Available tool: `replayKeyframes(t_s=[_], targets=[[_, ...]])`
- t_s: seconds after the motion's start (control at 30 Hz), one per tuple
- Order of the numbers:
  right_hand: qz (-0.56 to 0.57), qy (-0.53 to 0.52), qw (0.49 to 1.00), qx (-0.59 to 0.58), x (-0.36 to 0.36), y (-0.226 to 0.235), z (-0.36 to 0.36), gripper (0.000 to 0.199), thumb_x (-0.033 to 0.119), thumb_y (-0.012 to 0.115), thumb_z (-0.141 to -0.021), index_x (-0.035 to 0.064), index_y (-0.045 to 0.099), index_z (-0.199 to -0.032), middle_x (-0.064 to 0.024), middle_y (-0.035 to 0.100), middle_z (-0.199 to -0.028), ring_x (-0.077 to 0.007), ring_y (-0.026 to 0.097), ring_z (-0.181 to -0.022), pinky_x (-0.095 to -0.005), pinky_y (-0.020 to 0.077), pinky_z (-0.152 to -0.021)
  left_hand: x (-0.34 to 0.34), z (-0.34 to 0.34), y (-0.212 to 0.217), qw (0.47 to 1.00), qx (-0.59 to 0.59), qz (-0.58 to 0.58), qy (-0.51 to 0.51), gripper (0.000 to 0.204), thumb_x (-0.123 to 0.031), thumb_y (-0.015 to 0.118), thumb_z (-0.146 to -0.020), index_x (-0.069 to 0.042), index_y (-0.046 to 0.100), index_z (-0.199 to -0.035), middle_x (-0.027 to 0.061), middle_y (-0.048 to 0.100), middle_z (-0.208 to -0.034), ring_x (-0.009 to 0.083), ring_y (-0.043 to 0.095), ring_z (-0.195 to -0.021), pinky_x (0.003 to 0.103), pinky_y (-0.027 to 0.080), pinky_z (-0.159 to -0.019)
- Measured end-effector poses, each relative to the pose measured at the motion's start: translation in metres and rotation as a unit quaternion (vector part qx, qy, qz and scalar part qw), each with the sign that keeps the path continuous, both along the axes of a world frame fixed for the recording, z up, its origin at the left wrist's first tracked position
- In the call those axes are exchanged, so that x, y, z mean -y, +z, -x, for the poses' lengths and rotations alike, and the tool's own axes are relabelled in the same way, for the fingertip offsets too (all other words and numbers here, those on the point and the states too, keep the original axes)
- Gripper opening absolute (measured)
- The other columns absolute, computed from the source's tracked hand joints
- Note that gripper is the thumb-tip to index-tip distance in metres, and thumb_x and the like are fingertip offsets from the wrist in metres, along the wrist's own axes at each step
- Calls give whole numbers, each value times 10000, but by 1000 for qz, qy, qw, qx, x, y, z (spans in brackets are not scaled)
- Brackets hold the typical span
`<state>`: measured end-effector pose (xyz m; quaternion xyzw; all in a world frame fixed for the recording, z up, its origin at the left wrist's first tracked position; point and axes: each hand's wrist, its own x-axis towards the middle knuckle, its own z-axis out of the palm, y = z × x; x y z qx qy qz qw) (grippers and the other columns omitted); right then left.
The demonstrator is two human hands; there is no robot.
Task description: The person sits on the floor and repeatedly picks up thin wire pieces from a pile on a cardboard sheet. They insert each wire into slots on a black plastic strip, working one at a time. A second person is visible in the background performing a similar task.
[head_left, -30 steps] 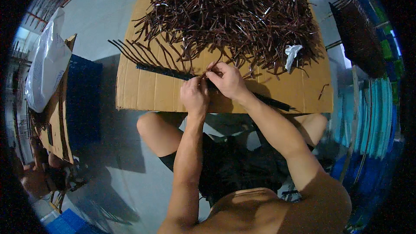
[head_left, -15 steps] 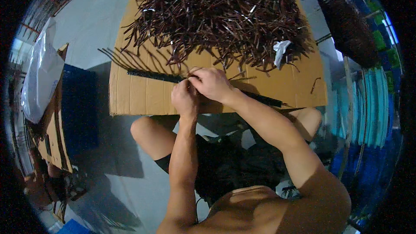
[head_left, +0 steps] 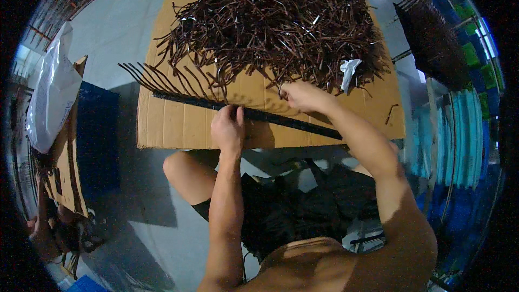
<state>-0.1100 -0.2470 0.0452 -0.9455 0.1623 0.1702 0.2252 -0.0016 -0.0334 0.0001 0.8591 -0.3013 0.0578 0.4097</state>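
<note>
A long black bar [head_left: 292, 124] lies slantwise across the near part of the cardboard. Several thin, bent brown rods [head_left: 190, 82] stand out of its left half in a row, like the teeth of a comb. My left hand [head_left: 227, 130] is closed around the bar near its middle, thumb on top, just right of the last rod. Beyond the bar, my right hand [head_left: 309, 97] has its fingers pinched together at the near edge of a large heap of loose brown rods [head_left: 281, 27]. What those fingertips hold is too small to make out.
The cardboard sheet [head_left: 178, 124] carries everything in front of me. A crumpled white scrap [head_left: 350, 70] lies at the heap's right edge, and one stray rod [head_left: 390, 113] near the right border. A plastic bag [head_left: 51, 97] is at left; turquoise stacked sheets [head_left: 465, 135] stand at right.
My right hand has left the bar beside my left hand and moved right and away to the heap's edge. My left hand stays on the bar, whose right half is now uncovered.
</note>
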Motion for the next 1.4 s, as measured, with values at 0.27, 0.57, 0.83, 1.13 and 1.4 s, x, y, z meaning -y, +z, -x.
replayKeyframes(t_s=[0.27,0.57,0.83,1.13,1.4], targets=[[-209,-187,898,339,-97,2,-49,195,159,597,-895,-16,584,-979,-120,674,-864,-183,659,-797,-310,509,-701,-2,-3,-4,1000,7,18,-18,138,-184,614,-841,-59,600,-785,122,611,-757,336,569,-725,425,440,-653],[-201,-222,863,406,-104,-8,-49,184,197,605,-870,19,587,-907,-187,651,-796,-369,640,-738,-408,499,-638,1,-5,-3,999,8,27,-39,135,-123,633,-815,-16,562,-774,146,569,-747,339,559,-725,398,442,-638],[-174,-44,962,208,-75,19,-69,207,123,566,-841,30,634,-1013,-161,655,-932,-322,636,-850,-395,502,-767,-6,-6,-11,999,-32,20,15,162,-203,629,-842,-48,630,-795,134,621,-723,342,580,-698,433,460,-635],[207,153,924,283,6,-29,-69,168,26,545,-807,52,602,-963,-115,510,-1074,-301,523,-999,-386,485,-799,-6,-4,0,998,-44,17,30,171,-206,629,-830,-66,687,-909,118,675,-805,294,646,-739,372,509,-668],[-178,-201,922,280,-47,-9,-59,155,115,573,-902,8,605,-1010,-93,632,-943,-174,625,-866,-293,498,-767,-2,-8,-6,998,-28,-59,18,163,-204,683,-824,-50,669,-875,140,658,-781,310,633,-702,376,495,-627]])
